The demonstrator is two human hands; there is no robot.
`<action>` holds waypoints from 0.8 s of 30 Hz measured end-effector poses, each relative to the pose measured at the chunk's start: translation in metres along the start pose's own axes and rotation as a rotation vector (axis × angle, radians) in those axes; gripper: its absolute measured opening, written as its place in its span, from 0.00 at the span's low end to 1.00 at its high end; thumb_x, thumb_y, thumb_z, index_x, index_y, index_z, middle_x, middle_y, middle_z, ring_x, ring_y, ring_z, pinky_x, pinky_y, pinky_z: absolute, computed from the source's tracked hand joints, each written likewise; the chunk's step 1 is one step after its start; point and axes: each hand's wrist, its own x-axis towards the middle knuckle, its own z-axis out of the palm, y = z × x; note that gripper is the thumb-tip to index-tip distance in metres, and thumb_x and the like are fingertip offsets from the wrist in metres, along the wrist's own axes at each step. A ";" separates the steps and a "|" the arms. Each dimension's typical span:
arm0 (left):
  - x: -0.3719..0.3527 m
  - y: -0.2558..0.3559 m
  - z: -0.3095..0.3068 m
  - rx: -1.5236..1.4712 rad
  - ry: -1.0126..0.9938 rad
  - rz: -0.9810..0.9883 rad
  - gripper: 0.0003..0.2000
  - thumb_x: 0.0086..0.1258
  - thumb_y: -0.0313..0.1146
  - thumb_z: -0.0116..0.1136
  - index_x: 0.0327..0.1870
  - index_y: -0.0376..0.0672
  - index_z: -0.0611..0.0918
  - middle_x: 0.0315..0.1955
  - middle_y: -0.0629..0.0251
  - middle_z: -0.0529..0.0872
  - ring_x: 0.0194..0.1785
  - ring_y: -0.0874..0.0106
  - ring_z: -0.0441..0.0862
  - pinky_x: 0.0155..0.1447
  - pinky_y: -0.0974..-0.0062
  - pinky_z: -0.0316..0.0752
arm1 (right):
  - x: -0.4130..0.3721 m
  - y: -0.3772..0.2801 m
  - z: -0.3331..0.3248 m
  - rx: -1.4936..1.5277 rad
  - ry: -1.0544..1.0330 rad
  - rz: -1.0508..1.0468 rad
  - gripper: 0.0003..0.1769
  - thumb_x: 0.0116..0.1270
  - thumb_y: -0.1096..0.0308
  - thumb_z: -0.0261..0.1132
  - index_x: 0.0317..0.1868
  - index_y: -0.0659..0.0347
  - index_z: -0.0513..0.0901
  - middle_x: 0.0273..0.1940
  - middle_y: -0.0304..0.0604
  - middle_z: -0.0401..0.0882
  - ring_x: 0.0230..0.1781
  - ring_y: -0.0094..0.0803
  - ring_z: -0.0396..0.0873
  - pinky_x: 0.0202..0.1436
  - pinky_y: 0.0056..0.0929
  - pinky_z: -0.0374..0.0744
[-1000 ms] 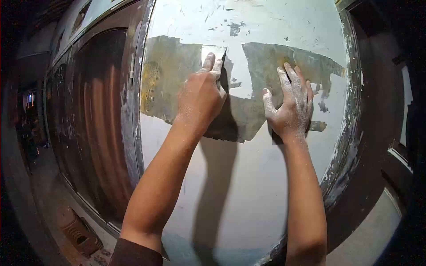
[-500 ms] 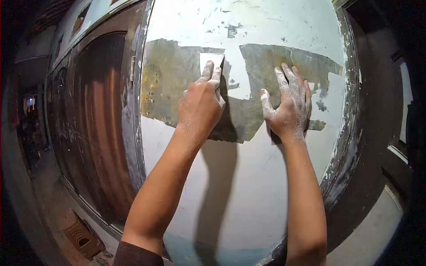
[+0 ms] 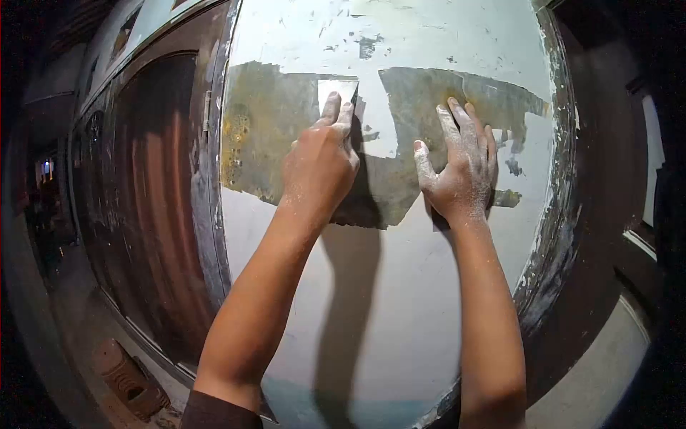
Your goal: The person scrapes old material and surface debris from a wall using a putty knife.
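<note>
My left hand (image 3: 321, 161) grips a scraper (image 3: 337, 90), its bright flat blade pressed against the wall with two fingers stretched along it. The blade's upper edge lies just under the top border of a bare grey patch (image 3: 279, 107) where the white paint is gone. To the right, my right hand (image 3: 461, 168) rests on the wall with fingers spread, over a second grey area (image 3: 411, 93). White dust coats its fingers. The scraper's handle is hidden by my left hand.
White painted wall (image 3: 414, 286) surrounds the scraped patches, with small chips higher up. A brown wooden door (image 3: 161, 214) stands at the left. Dark, paint-flecked trim (image 3: 554, 236) borders the wall at the right. A reddish-brown block (image 3: 132, 379) sits on the floor at lower left.
The scraper in my left hand has slid slightly upward, closer to the patch's top border. My right hand keeps nearly the same place on the wall. The view has shifted a little.
</note>
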 end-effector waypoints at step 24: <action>0.003 -0.002 0.004 0.017 0.075 0.050 0.25 0.69 0.25 0.51 0.68 0.42 0.84 0.74 0.58 0.77 0.56 0.45 0.88 0.62 0.49 0.83 | -0.001 0.001 0.002 0.018 -0.004 0.004 0.33 0.70 0.53 0.69 0.72 0.57 0.79 0.77 0.44 0.72 0.82 0.45 0.63 0.85 0.55 0.57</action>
